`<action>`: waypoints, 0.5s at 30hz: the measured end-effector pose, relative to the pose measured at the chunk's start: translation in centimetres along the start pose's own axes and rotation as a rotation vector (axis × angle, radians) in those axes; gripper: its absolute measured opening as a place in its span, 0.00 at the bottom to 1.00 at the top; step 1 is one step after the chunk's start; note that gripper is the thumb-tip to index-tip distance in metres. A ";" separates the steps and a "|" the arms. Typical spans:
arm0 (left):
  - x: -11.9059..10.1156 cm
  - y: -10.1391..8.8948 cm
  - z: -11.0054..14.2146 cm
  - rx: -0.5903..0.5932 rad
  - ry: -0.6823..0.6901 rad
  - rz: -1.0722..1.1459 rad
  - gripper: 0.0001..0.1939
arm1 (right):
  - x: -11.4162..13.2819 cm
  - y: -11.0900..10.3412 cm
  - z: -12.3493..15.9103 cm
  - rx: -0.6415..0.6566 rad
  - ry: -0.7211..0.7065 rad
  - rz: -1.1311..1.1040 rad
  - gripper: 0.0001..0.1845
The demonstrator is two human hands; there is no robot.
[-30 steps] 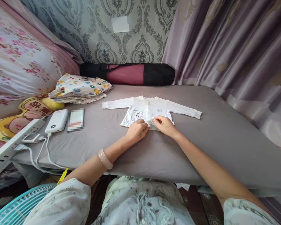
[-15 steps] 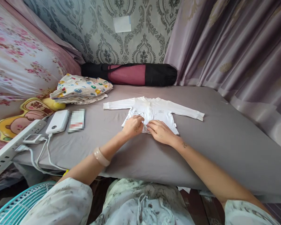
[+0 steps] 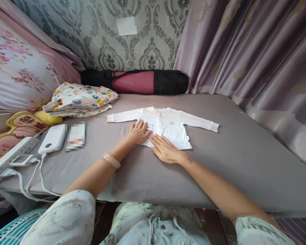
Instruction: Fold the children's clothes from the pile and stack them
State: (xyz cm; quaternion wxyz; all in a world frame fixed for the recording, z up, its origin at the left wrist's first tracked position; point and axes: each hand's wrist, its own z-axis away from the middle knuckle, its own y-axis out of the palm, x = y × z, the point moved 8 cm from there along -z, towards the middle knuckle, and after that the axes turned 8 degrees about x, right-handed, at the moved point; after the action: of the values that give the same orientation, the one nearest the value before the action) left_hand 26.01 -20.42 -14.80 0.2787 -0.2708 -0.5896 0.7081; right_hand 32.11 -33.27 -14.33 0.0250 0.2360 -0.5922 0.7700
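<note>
Your left hand (image 3: 139, 131) rests on the shirt (image 3: 177, 119) beside its print (image 3: 150, 127), your right hand (image 3: 165, 149) over the lower edge; both grips are flattened out, unclenched. The shirt lies spread on the grey cloth (image 3: 239, 153).

white shirt (image 3: 178, 134) partly hidden under left hand (image 3: 139, 132) and right hand (image 3: 165, 149), flat item (image 3: 76, 136) blurred, fan (image 3: 14, 226) cut off
</note>
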 end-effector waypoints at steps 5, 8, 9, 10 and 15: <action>-1.1 -2.2 -0.3 -0.203 0.076 -0.058 0.30 | -3.7 -3.4 0.5 -0.144 0.171 -0.047 0.34; -1.7 -0.9 -0.8 -0.189 0.146 -0.037 0.32 | -7.3 -4.4 1.2 -0.208 0.376 0.119 0.33; -1.6 -0.2 -1.0 -0.154 0.145 -0.026 0.33 | -8.2 -4.3 1.3 -0.192 0.418 0.146 0.33; -1.4 0.4 -1.2 -0.128 0.132 -0.016 0.34 | -9.0 -3.9 1.3 -0.170 0.447 0.158 0.34; -0.7 1.6 -1.5 -0.110 0.086 -0.010 0.35 | -10.7 -2.5 1.1 -0.141 0.492 0.179 0.35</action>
State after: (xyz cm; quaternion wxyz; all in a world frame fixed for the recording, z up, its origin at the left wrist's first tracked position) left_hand 27.43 -20.17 -16.54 0.2920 -0.3130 -0.6163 0.6610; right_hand 42.75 -30.94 -16.12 0.1162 -0.0138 -0.6390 0.7603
